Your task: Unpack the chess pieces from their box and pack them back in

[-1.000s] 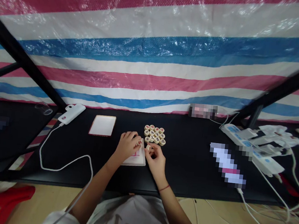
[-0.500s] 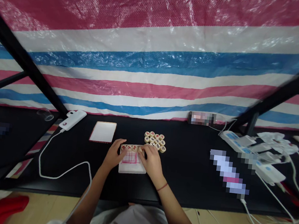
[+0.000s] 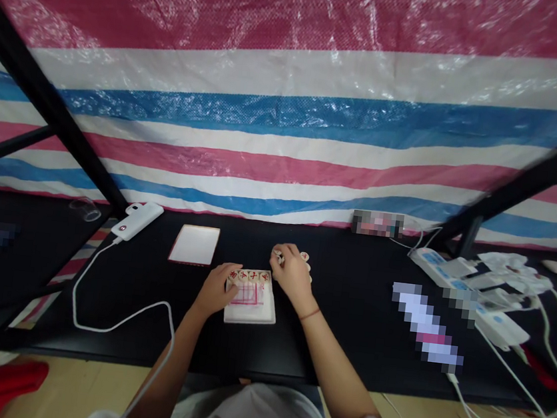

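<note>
A shallow white box (image 3: 248, 318) lies in front of me. Along its far side sits a row of round Chinese chess pieces (image 3: 253, 276) with red characters, and a pink-lined sheet (image 3: 247, 294) shows inside. My left hand (image 3: 216, 290) is closed on the box's left side, thumb over the inside and fingers at the far corner. Beyond the box to the right, my right hand (image 3: 292, 276) covers most of a group of loose pieces (image 3: 304, 257). Its fingers curl round a piece (image 3: 279, 258) at the group's left end, partly hidden.
The box lid (image 3: 194, 244) lies left of the box. A white power bank (image 3: 137, 221) with a cable stands farther left. On the right are a blurred-out phone-like object (image 3: 426, 323) and a power strip (image 3: 470, 294) with plugs. A striped sheet (image 3: 283, 169) hangs behind.
My right hand has left the box's far right corner and moved away and right onto the loose pieces. A red-marked piece now shows at the row's right end. My left hand stays at the box.
</note>
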`<state>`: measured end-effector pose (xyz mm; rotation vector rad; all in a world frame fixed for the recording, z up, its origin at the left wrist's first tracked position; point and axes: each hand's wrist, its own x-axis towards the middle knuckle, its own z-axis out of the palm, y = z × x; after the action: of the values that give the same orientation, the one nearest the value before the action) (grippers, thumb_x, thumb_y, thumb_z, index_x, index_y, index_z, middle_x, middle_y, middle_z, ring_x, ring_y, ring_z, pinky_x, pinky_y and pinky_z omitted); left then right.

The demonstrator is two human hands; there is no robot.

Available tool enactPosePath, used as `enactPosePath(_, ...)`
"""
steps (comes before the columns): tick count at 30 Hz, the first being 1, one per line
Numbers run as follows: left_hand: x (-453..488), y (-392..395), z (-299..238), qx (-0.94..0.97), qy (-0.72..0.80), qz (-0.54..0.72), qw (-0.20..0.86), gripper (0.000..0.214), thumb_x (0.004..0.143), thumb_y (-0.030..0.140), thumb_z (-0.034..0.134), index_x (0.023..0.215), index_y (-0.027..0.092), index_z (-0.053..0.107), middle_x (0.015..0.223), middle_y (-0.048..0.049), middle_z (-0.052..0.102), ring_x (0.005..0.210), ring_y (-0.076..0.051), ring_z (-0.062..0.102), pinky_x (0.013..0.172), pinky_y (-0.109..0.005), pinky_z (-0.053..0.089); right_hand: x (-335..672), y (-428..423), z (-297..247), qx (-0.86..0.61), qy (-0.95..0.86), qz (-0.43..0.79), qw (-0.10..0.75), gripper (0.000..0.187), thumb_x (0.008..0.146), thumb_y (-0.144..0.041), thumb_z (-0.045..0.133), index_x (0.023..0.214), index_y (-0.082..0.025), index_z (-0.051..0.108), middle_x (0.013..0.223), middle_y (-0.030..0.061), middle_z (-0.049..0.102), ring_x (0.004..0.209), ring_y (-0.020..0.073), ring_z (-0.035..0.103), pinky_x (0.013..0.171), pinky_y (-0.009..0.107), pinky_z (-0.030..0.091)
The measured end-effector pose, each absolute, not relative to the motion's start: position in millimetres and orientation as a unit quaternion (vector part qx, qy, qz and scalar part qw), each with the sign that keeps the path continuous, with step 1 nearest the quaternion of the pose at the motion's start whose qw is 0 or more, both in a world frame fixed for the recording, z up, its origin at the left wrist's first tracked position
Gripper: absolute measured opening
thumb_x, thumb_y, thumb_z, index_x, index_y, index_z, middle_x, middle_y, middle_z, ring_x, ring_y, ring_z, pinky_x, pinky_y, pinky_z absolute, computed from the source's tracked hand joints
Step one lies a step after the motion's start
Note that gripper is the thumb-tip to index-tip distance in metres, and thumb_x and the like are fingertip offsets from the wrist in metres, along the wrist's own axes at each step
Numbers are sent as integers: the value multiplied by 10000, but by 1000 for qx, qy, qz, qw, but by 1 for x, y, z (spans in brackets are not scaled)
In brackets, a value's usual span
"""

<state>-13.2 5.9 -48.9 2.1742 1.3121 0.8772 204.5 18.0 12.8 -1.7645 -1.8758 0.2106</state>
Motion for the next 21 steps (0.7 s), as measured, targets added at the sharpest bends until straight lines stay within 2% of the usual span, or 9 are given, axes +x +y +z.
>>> enactPosePath(3, -13, 6, -49, 785, 474, 326, 231, 501, 731, 119, 500, 1222, 186, 578, 1239, -91, 626, 1172, -236, 565, 1055, -428, 419, 203, 50, 28, -713, -688, 95, 99, 316, 931, -332, 484, 1177, -184, 614, 1155, 124, 618, 936, 237, 663, 763, 297, 477)
enactPosePath(5, -13, 6, -48, 781, 473, 332, 236, 502, 731, 111, 493, 1221, 184, 577, 1235, -91, 627, 1165, -235, 568, 1051, -424, 422, 200, 64, 32, -715, -690, 113, 19, 292, 910, -309, 527, 1127, -153, 645, 1130, 149, 640, 976, 270, 664, 768, 303, 477)
enactPosePath(10, -13, 6, -47, 775, 472, 338, 250, 496, 733, 104, 496, 1214, 195, 582, 1214, -84, 635, 1141, -233, 581, 1035, -418, 434, 195, 79, 29, -709, -693, 132, -20, 207, 844, -124, 574, 1011, -80, 689, 1046, 211, 681, 973, 300, 677, 757, 307, 480)
enactPosePath(15, -13, 6, -47, 773, 466, 346, 257, 524, 734, 89, 511, 1240, 212, 569, 1227, -78, 632, 1149, -239, 574, 1046, -443, 427, 197, 81, 36, -709, -693, 133, -2, 204, 853, -125, 580, 1017, -71, 689, 1023, 222, 698, 969, 296, 683, 766, 304, 475)
enactPosePath(17, -13, 5, -46, 768, 461, 359, 264, 522, 763, 107, 525, 1274, 213, 547, 1257, -87, 615, 1171, -238, 568, 1054, -444, 429, 195, 74, 41, -703, -699, 130, 24, 248, 894, -198, 558, 1097, -105, 665, 1018, 181, 711, 975, 267, 681, 775, 292, 472)
enactPosePath(19, -13, 5, -44, 762, 455, 377, 264, 507, 816, 160, 541, 1319, 220, 512, 1297, -95, 586, 1205, -232, 553, 1063, -435, 432, 190, 60, 44, -671, -718, 159, 97, 295, 906, -277, 561, 1170, -163, 629, 963, 101, 729, 923, 211, 689, 765, 262, 471)
enactPosePath(21, -13, 4, -41, 763, 446, 395, 250, 507, 854, 230, 567, 1353, 231, 482, 1335, -99, 552, 1243, -229, 528, 1076, -425, 428, 182, 42, 41, -609, -731, 230, 204, 317, 866, -318, 618, 1161, -202, 624, 883, 31, 730, 819, 163, 691, 732, 235, 472)
